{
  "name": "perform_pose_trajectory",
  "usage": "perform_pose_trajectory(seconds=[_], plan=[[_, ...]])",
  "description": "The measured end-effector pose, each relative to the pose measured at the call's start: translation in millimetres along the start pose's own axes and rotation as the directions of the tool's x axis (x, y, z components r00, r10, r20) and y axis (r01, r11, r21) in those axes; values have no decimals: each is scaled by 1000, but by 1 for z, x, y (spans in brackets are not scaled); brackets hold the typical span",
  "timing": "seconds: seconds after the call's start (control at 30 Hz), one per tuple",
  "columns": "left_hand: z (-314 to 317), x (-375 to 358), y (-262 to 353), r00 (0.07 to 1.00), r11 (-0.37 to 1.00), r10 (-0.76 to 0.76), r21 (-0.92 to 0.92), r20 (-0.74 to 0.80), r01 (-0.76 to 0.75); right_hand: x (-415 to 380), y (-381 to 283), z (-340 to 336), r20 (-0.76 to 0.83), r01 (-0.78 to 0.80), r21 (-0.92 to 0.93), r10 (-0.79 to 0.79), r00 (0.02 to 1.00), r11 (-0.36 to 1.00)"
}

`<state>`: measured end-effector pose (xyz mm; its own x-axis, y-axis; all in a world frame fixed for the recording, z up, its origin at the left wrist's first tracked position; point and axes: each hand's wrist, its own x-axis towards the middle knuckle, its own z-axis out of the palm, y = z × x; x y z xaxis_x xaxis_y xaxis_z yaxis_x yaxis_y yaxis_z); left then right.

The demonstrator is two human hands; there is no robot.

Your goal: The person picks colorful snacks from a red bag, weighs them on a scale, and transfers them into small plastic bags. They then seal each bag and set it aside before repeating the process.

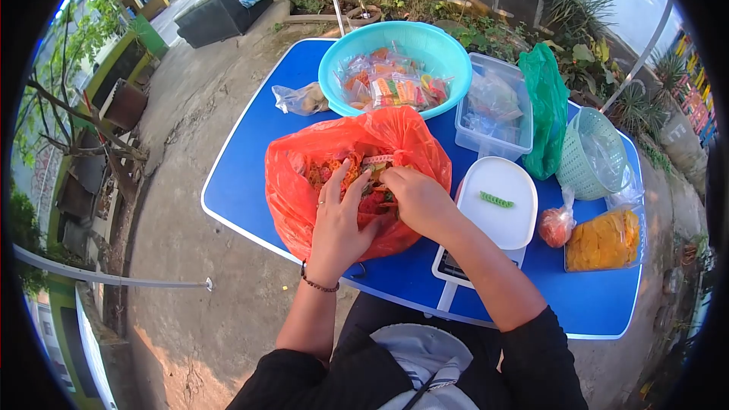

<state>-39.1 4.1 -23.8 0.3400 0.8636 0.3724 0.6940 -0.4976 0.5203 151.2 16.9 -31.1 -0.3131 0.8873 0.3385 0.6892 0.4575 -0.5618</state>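
Red plastic bag (292, 205), thin and glossy, sits left of the white scale (493, 171) on the blue worktop (243, 175), filled with curly, brightly coloured pieces (334, 169). The fingers of the left hand (342, 222) spread over them; those of the right hand (419, 196) curl inward, any hold hidden. A ridged green piece (497, 200) lies on the scale. Beyond it, to the left, clear packets (396, 91), print too small to read, fill a turquoise basin (327, 76).

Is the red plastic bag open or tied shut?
It's open. The red plastic bag's mouth is spread wide, so you can see colorful pieces inside, and the left hand and right hand are reaching in.
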Motion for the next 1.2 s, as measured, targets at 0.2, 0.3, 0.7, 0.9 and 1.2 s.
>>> perform_pose_trajectory(seconds=[0.2,0.3,0.7,0.9,1.2], plan=[[0,-1,-2,1000,997,-20,-71,1,20,11,-1,3,61,89,-388,-71,996,917],[0,0,-4,1000,993,3,-122,-24,-6,11,-1,2,60,84,-438,-65,996,895],[-6,-5,-16,993,986,-64,-156,-95,49,7,-13,-11,-18,-96,-184,94,995,978],[2,-7,-24,990,1000,0,-28,-139,-4,-2,-26,-15,222,-24,-420,128,967,907],[-5,-4,-23,976,987,-148,-81,-161,137,-7,-20,-10,89,-39,-389,80,993,920]])
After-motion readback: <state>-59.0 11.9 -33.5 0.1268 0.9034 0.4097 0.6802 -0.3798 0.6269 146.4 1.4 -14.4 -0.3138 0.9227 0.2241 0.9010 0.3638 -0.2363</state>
